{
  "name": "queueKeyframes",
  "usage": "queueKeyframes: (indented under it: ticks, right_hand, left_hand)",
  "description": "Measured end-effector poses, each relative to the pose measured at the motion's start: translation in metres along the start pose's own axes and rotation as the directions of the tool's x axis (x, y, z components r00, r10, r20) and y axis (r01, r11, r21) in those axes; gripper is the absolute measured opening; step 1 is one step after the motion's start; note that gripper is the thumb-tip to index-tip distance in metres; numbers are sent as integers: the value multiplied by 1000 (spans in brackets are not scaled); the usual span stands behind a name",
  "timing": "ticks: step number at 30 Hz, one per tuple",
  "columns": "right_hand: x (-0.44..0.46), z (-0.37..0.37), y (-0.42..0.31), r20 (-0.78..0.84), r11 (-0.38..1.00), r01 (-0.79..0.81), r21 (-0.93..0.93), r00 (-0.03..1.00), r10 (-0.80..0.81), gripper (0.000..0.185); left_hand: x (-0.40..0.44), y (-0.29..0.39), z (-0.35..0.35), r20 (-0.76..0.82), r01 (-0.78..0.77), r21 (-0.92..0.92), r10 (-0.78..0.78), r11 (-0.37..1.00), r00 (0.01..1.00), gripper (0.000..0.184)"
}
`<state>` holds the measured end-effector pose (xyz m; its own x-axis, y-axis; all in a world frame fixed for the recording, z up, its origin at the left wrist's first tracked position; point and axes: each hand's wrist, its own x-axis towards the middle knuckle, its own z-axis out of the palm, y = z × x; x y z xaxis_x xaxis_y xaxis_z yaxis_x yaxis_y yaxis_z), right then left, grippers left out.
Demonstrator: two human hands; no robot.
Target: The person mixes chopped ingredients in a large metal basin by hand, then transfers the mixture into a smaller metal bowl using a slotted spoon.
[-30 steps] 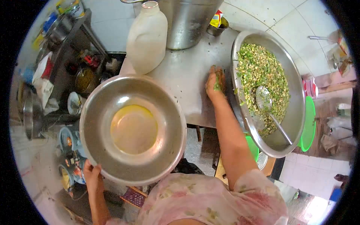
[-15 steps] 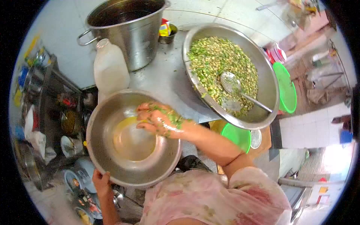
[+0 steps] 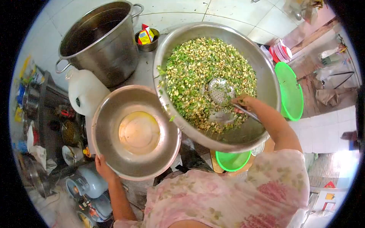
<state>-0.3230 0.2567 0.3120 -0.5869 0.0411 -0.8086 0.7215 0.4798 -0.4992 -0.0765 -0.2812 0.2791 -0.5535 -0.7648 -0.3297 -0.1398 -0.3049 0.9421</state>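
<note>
One pkt [image 3: 146,37], txt unreadable; R hand [image 3: 246,104] clasped round skimmer [image 3: 221,90], L hand [image 3: 105,168] gripping basin [image 3: 106,131].

No wording, brand or number can be read for certain. The clearest label is on a yellow, red and white packet [image 3: 145,37] in a small metal cup [image 3: 148,47] on the far part of the surface [image 3: 143,70], right of the tall pot [image 3: 114,57]; it bears print too small to make out. At the far right, a red-and-white stack [image 3: 281,52] shows its colours, any lettering blurred. At the near right are a red paper [image 3: 330,184], an orange-yellow sheet [image 3: 329,196] and a white sheet with red on it [image 3: 328,206], all illegible. On the left, any print on the yellow and blue things by the dark shelf [image 3: 48,91] is lost in blur.
</note>
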Motion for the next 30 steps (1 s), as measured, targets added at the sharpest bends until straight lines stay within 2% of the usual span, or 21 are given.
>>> queueKeyframes:
  ticks: [2, 6, 7, 10, 11, 14, 16, 17, 18, 19, 21, 23, 25, 26, 28, 30]
  right_hand:
    - [21, 1, -8, 54, 986, -151, 64, 988, 148, 35]
    - [49, 11, -19, 182, 954, -50, 295, 983, -5, 33]
    - [55, 18, -25, 191, 941, -13, 338, 980, -55, 34]
    - [56, 37, -52, 132, 845, 73, 530, 977, -167, 34]
    - [56, 35, -63, 189, 853, 97, 513, 957, -222, 30]
    - [47, 24, -83, 159, 829, 163, 534, 944, -288, 29]
    - [52, 2, -80, -4, 857, 307, 414, 942, -336, 38]
    - [46, -16, -77, -89, 855, 393, 339, 918, -387, 42]
    - [55, -41, -65, -241, 846, 489, 212, 865, -440, 45]
    - [59, -70, -64, -316, 882, 455, 123, 860, -400, 43]
    - [54, -107, -70, -499, 848, 526, 68, 754, -428, 39]
    - [70, -111, -90, -478, 927, 355, 124, 840, -257, 38]
    - [120, -95, -95, -368, 933, 341, 116, 887, -278, 39]
    - [122, -54, -114, -311, 950, 285, 128, 921, -234, 40]
    - [110, 8, -126, -156, 903, 315, 292, 947, -280, 40]
    - [126, 43, -121, 5, 970, 184, 161, 982, -187, 41]
  left_hand:
    - [-10, 9, 13, 39, -16, -81, 19, 997, 999, 33]
    - [-12, 11, 16, 43, -15, -34, 16, 999, 999, 34]
    - [-6, 7, 9, 111, -13, -25, 16, 1000, 994, 34]
    - [-1, -2, 2, 90, -75, -1, 75, 997, 993, 35]
    - [0, -2, 2, 77, -80, 21, 78, 997, 994, 35]
    - [-4, -1, 4, 62, -87, 43, 84, 995, 995, 35]
    - [-4, 0, 6, 86, -90, 1, 89, 996, 992, 36]
    - [-2, -1, 4, 90, -93, 11, 92, 996, 992, 36]
    - [1, -4, -2, 95, -95, 19, 93, 995, 991, 37]
    - [3, -7, -4, 99, -96, 26, 93, 995, 991, 37]
    - [3, -8, -2, 78, -91, 24, 89, 996, 993, 37]
    - [0, -4, 3, 56, -86, 23, 85, 996, 995, 37]
    - [-7, 4, 12, 29, -75, 20, 75, 997, 997, 37]
    - [-5, 2, 13, 28, -87, 31, 86, 996, 996, 36]
    - [-2, -2, 9, 19, -111, 51, 110, 993, 994, 36]
    - [-1, 6, 13, 19, -80, 117, 78, 990, 997, 37]
